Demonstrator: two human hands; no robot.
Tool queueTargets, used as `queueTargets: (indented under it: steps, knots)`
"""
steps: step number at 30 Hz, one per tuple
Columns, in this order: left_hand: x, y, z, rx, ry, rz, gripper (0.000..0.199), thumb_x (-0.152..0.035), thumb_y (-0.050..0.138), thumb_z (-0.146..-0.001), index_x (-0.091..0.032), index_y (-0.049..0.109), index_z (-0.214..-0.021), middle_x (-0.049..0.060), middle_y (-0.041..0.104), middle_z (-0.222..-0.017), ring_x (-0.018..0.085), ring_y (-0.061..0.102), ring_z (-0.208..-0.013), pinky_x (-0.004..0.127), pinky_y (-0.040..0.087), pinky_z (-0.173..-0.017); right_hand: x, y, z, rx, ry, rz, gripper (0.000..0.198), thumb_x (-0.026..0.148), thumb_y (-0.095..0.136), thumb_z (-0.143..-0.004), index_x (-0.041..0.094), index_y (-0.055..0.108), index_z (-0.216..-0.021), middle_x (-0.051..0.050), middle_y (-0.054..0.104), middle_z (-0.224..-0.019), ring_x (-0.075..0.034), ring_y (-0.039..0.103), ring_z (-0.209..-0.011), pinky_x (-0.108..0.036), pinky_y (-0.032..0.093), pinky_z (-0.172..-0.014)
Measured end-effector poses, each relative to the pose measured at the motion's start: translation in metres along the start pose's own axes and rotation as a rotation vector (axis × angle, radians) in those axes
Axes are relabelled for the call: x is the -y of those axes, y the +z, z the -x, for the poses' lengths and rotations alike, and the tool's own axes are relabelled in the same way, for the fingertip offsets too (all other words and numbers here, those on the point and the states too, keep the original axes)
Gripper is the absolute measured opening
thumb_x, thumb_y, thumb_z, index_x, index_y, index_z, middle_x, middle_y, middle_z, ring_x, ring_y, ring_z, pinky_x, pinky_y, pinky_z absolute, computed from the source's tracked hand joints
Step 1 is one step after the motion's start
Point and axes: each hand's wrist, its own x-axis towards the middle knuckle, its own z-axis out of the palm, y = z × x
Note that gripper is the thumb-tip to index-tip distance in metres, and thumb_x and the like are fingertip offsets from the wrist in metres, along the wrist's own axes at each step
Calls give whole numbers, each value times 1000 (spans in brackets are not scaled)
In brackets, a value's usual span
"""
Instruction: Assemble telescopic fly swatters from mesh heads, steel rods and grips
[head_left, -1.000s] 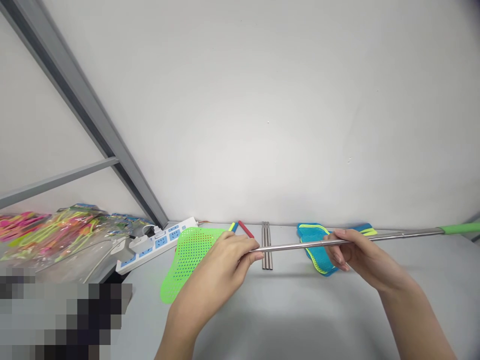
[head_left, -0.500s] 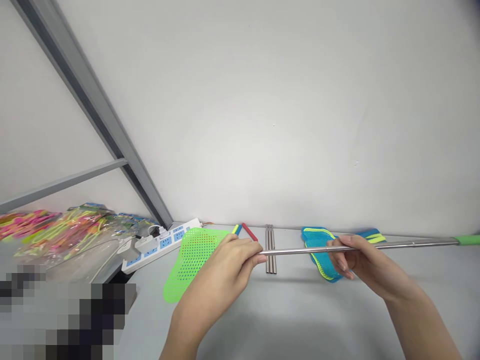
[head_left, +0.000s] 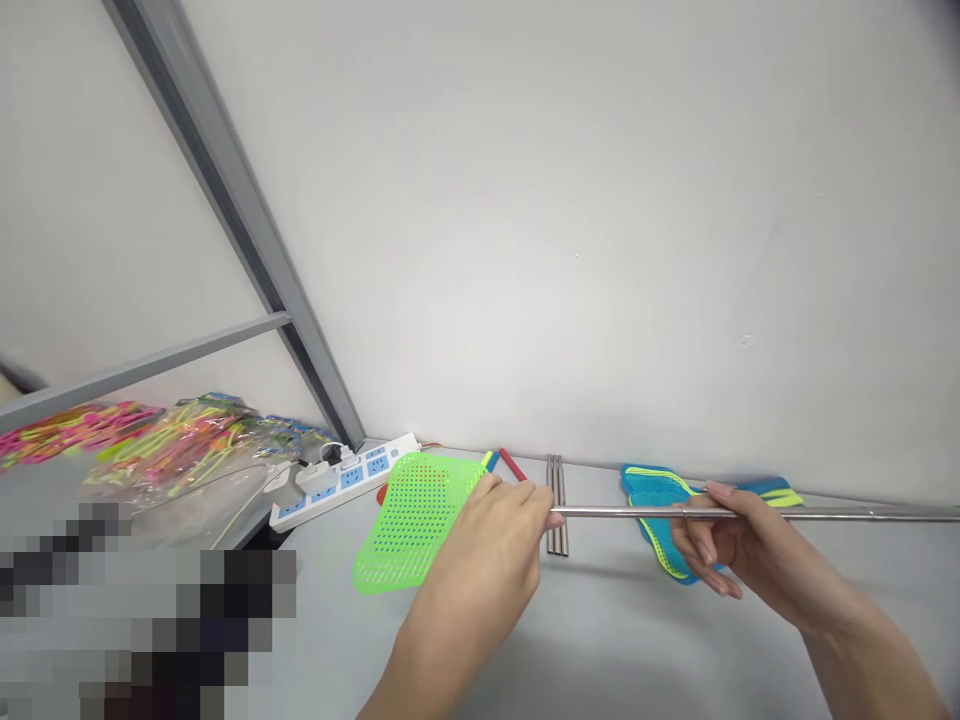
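A telescopic fly swatter is stretched sideways above the table, its metal rod point(head_left: 637, 512) running from hand to hand. My left hand point(head_left: 499, 535) is closed around the rod's left end. Just beyond it is the green perforated swatter head point(head_left: 412, 515); my fingers hide where head and rod meet. My right hand point(head_left: 739, 530) pinches the rod between thumb and forefinger, the other fingers loosely curled beneath. To the right the rod runs out of the picture. Several short metal tubes point(head_left: 559, 540) lie behind the rod. A teal cloth-like piece with yellow edging point(head_left: 652, 488) lies behind my right hand.
A white power strip point(head_left: 360, 480) with plugs and cables lies left, beside bagged colourful items point(head_left: 202, 440). A red stick point(head_left: 512, 463) and blue and yellow pieces rest near the wall point(head_left: 562, 250). A grey metal frame point(head_left: 247, 200) rises at left. The lower left is pixelated.
The scene has shifted slightly right in view, and the swatter's green handle has left the right edge. My left hand has turned and wraps further over the rod. Both hands keep hold.
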Motion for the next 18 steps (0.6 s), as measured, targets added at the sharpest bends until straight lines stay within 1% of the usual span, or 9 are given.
queueTargets:
  steps: [7, 12, 15, 18]
  knots:
    - [3, -3, 4, -16, 4, -26, 22, -14, 30, -84, -18, 34, -63, -2, 47, -63, 13, 38, -59, 29, 30, -62, -1, 6, -1, -14, -1, 8, 50, 46, 26, -81, 17, 54, -51, -2, 42, -54, -12, 40, -41, -27, 30, -44]
    - [8, 2, 11, -67, 18, -24, 22, -16, 30, -85, -18, 33, -63, -3, 46, -63, 12, 37, -59, 28, 30, -65, -9, 9, 0, -25, 13, -15, 49, 47, 28, -80, 17, 54, -51, -2, 42, -55, -12, 40, -43, -28, 31, -44]
    - [17, 16, 17, -99, 23, -27, 21, -15, 31, -84, -18, 33, -64, -3, 46, -63, 12, 38, -59, 27, 30, -64, -27, 11, -5, -32, -1, -95, 48, 47, 30, -79, 17, 52, -50, -2, 41, -54, -12, 39, -42, -28, 30, -43]
    - [28, 43, 22, -105, 34, -47, 21, -13, 32, -83, -18, 34, -63, -2, 47, -64, 12, 39, -60, 26, 30, -63, -57, 14, -11, -56, 34, -182, 48, 46, 30, -79, 17, 49, -48, -1, 40, -51, -11, 38, -41, -28, 30, -44]
